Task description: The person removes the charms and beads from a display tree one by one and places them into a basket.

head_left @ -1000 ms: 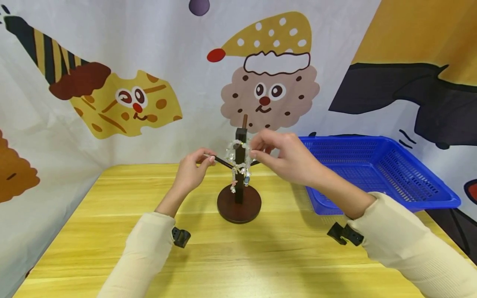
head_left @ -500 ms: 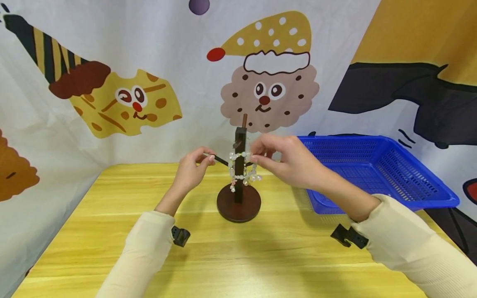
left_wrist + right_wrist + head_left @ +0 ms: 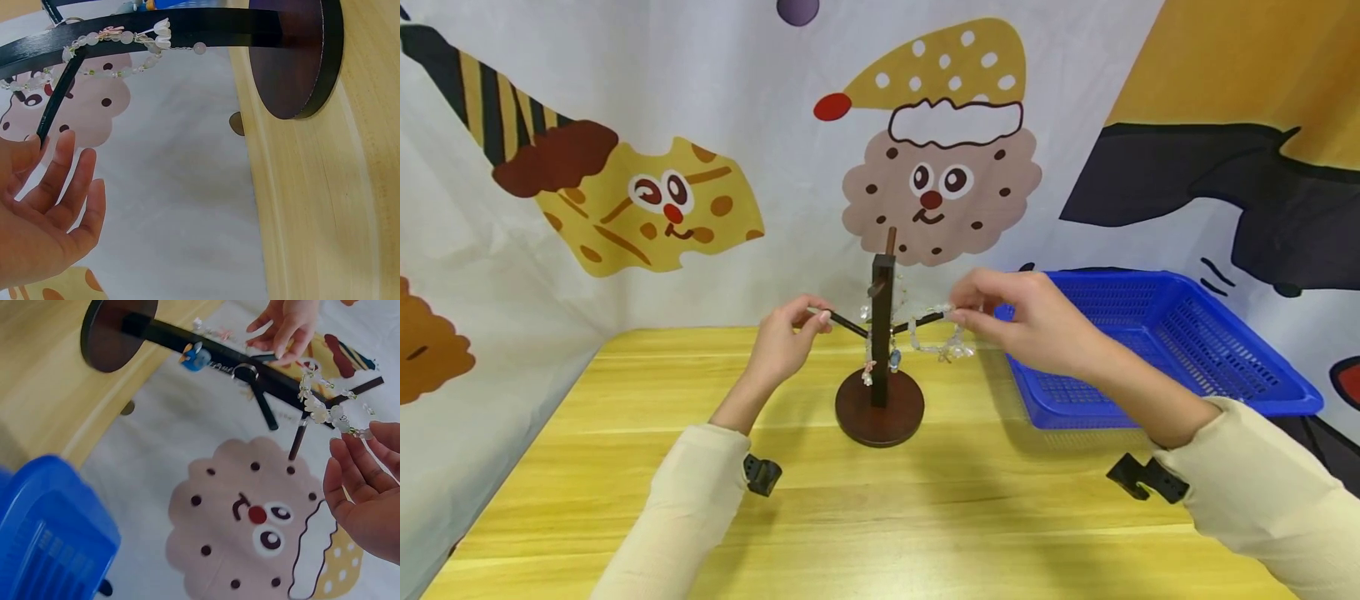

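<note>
From here I see the right hand (image 3: 1043,321) pinching a bracelet (image 3: 317,411) right of the stand (image 3: 881,358) — blue basket (image 3: 1150,358) farther right — the left hand (image 3: 781,343) pinching the left peg (image 3: 848,324).

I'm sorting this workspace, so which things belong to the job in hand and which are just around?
Apparently part of the job:
beaded bracelet, held by the right hand
dark stand, its peg pinched by the left hand
beaded pieces on the stand

Seemingly just around:
blue basket, in neither hand
patterned cloth
</note>
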{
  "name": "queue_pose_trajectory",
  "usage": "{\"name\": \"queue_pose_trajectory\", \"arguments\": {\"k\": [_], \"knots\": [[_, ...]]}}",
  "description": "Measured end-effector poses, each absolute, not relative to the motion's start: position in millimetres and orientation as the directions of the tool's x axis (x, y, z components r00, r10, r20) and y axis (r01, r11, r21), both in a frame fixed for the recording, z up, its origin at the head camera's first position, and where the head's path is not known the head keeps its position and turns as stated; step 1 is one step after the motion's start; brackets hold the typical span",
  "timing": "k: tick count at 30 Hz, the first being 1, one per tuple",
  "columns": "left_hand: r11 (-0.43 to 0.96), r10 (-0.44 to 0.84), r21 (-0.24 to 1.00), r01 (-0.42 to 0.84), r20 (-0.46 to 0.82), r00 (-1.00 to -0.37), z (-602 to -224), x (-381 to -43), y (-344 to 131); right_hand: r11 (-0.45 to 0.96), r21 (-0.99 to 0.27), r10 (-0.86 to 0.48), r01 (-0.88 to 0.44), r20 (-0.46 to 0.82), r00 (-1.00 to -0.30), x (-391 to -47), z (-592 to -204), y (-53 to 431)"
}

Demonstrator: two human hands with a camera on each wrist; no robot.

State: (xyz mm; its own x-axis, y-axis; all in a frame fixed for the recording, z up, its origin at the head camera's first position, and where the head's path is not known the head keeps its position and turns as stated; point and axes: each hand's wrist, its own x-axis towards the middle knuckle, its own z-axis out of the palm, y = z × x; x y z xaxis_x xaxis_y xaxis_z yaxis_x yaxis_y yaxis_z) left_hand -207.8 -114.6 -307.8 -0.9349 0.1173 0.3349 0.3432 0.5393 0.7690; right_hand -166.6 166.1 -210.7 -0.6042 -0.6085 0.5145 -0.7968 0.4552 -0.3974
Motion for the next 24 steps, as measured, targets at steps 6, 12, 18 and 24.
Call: {"name": "queue_pose_trajectory", "arguments": {"k": [6, 12, 18, 24], "knots": [[0.533, 0.117, 0.774, 0.342, 0.333, -0.936, -308, -208, -115, 0.551, -0.399, -0.556, -0.733, 0.480, -0.679, -164, -212, 193], [0.526, 0.112, 0.772, 0.356, 0.351, -0.929, -309, -208, -115, 0.640, -0.394, -0.494, -0.660, 0.446, -0.746, -162, -219, 220], [0.526, 0.112, 0.774, 0.353, 0.349, -0.931, -309, -208, -115, 0.726, -0.406, -0.408, -0.555, 0.396, -0.823, -164, -231, 251], [0.530, 0.114, 0.779, 0.334, 0.325, -0.939, -309, -209, -114, 0.794, -0.455, -0.307, -0.403, 0.271, -0.912, -166, -243, 286]]}}
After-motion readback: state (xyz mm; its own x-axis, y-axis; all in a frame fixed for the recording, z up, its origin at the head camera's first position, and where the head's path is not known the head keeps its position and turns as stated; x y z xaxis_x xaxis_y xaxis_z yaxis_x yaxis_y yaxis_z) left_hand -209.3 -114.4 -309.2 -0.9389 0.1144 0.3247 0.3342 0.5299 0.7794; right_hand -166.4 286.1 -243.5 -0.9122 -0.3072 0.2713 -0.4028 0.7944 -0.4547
